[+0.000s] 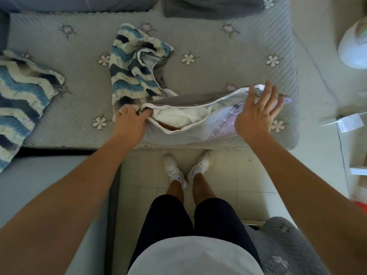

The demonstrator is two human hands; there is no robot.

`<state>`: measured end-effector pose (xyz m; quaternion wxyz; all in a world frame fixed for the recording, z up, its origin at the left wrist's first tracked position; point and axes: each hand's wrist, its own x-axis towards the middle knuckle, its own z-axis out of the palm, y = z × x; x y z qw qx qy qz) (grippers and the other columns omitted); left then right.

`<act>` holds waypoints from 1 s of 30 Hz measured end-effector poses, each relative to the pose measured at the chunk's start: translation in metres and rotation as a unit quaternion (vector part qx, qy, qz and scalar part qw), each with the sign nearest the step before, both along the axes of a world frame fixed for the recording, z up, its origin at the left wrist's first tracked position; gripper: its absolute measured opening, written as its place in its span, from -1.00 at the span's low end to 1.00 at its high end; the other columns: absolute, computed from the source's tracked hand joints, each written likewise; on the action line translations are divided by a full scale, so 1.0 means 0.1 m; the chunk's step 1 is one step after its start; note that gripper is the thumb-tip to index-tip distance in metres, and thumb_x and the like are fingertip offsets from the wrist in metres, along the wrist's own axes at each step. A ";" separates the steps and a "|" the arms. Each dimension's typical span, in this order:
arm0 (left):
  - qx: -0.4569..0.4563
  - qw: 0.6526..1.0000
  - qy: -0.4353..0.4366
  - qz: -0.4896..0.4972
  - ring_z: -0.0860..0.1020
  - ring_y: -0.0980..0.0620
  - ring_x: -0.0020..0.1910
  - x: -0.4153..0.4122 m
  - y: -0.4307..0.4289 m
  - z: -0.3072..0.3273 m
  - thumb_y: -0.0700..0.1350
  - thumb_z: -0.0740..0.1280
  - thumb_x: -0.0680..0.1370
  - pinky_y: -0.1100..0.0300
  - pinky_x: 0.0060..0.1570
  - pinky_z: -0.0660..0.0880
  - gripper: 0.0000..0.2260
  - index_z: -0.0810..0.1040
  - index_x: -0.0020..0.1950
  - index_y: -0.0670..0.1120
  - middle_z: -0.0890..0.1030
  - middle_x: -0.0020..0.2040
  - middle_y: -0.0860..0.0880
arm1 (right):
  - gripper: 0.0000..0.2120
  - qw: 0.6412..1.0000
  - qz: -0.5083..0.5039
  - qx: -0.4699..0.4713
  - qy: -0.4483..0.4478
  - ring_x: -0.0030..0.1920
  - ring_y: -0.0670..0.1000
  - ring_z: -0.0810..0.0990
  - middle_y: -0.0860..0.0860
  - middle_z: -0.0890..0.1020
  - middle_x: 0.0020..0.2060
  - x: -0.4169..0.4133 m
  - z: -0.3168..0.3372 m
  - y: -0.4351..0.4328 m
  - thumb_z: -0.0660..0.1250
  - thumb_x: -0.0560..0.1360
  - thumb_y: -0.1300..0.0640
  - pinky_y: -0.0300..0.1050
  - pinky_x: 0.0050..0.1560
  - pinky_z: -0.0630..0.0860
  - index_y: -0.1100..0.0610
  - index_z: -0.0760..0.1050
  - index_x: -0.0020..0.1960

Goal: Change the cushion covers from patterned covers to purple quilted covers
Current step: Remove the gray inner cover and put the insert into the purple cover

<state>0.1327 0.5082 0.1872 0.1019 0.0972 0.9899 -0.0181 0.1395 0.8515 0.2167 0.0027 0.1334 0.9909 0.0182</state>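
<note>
A purple quilted cover [224, 124] lies at the near edge of the quilted sofa seat [208, 46], its opening towards me with the white cushion insert [178, 116] showing inside. My left hand [131, 120] grips the left corner of that opening, fingers curled into it. My right hand [256, 114] hovers over the cover's right part with fingers spread and straight. An emptied blue-and-white wavy patterned cover [131, 70] lies crumpled just behind. A cushion in the same patterned cover [21, 98] rests at the left.
Grey cushions [212, 6] lean at the back of the seat. A white round object [353, 46] and white papers [349, 122] lie on the floor at right. My feet in white shoes [186, 167] stand on pale tiles by the seat edge.
</note>
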 end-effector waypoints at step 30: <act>0.286 0.949 -0.014 0.129 0.49 -0.10 0.00 0.20 -0.49 -0.07 -0.05 0.41 0.54 0.25 -0.06 0.30 -0.74 0.58 0.14 -0.18 0.54 0.00 -0.17 | -0.31 0.898 0.297 -0.221 -0.238 0.40 0.20 0.31 0.10 0.36 0.41 -0.21 -0.24 -1.52 0.35 0.43 -0.02 0.13 0.41 0.22 -0.05 0.22 0.52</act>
